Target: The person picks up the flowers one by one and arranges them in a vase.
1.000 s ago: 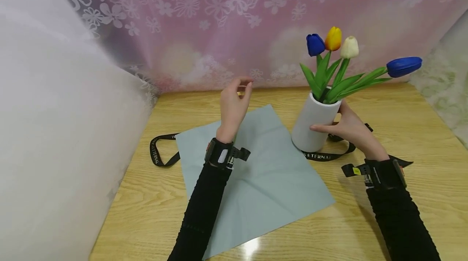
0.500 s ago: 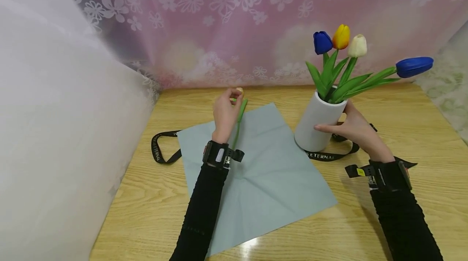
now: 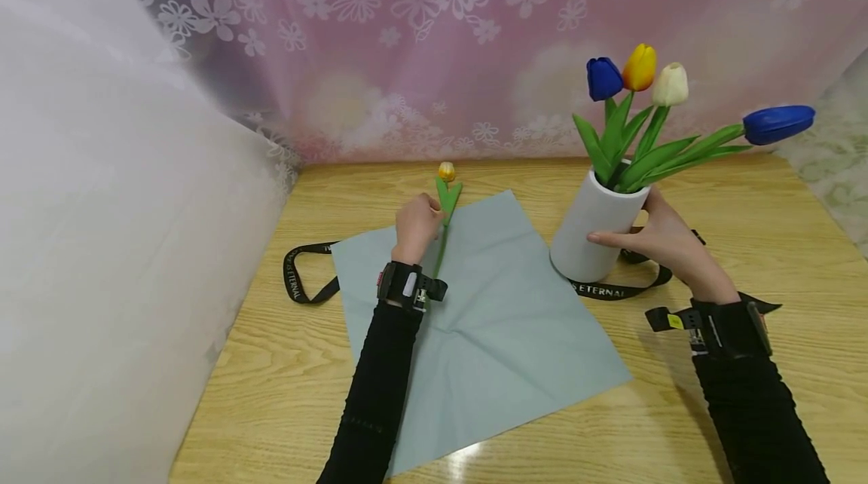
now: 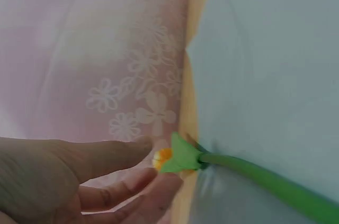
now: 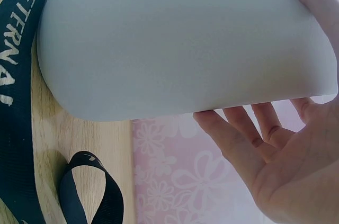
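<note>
A yellow tulip lies with its green stem on the grey-blue wrapping sheet, its bloom past the far edge. My left hand is beside the tulip's leaves; in the left wrist view, the thumb and fingers are apart, with the bloom just beyond the tips. My right hand holds a white vase from its right side, thumb across the front and fingers behind. Out of the slightly tilted vase rise a yellow tulip, a white tulip and two blue tulips.
Black lettered ribbon runs beneath the vase and loops to its right. Another ribbon loop sticks out left of the sheet. A pink floral curtain closes off the back of the wooden table, and white cloth hangs at left.
My left hand has come down from the yellow tulip's bloom toward its stem, bringing bloom and leaves into view. My right hand stays on the vase; the view has shifted slightly left.
</note>
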Demonstrator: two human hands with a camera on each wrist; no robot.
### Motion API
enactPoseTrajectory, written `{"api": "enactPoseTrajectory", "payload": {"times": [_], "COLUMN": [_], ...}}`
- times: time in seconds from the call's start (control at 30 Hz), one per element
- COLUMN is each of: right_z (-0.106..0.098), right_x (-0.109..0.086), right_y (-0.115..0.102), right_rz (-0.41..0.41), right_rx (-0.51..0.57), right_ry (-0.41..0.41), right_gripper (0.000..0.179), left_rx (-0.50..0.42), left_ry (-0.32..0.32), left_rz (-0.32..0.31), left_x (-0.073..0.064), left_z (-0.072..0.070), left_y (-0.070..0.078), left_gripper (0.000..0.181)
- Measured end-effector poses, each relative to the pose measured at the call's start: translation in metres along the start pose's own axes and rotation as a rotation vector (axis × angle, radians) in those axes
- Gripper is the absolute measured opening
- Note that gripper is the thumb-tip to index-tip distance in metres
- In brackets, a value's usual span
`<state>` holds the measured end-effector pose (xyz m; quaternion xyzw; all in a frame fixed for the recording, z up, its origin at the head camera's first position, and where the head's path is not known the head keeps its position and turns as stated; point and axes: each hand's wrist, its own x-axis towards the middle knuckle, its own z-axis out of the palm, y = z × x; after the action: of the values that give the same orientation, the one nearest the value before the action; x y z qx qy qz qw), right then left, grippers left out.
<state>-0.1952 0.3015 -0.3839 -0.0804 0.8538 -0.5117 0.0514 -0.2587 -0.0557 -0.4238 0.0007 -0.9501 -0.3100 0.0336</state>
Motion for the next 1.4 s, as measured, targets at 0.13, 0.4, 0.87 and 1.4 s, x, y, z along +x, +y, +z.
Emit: {"api": "enactPoseTrajectory", "payload": {"times": [0.13, 0.4, 0.87, 1.4], "right_z": [0.000, 0.000, 0.000, -0.001], "right_x": [0.000, 0.000, 0.002, 0.002], "right_y": [-0.001, 0.000, 0.002, 0.003], "right_rz": [0.005, 0.010, 0.020, 0.008], "right_rx": [-0.007, -0.016, -0.008, 0.001], "right_ry": [-0.001, -0.005, -0.006, -0.011], "right_gripper": [0.110, 0.112, 0.113, 0.114], "left_rx": [0.058, 0.002, 0.002, 0.042], "left_ry": [-0.094, -0.177, -0.127, -0.157], "left_rz": [-0.021, -0.048, -0.049, -0.042], "left_x": [0.002, 0.001, 0.003, 0.001], "left_z": [0.006, 0.013, 0.013, 0.010], "left_y": [-0.004, -0.008, -0.008, -0.008], "left_gripper": [0.022, 0.015, 0.017, 0.020]}}
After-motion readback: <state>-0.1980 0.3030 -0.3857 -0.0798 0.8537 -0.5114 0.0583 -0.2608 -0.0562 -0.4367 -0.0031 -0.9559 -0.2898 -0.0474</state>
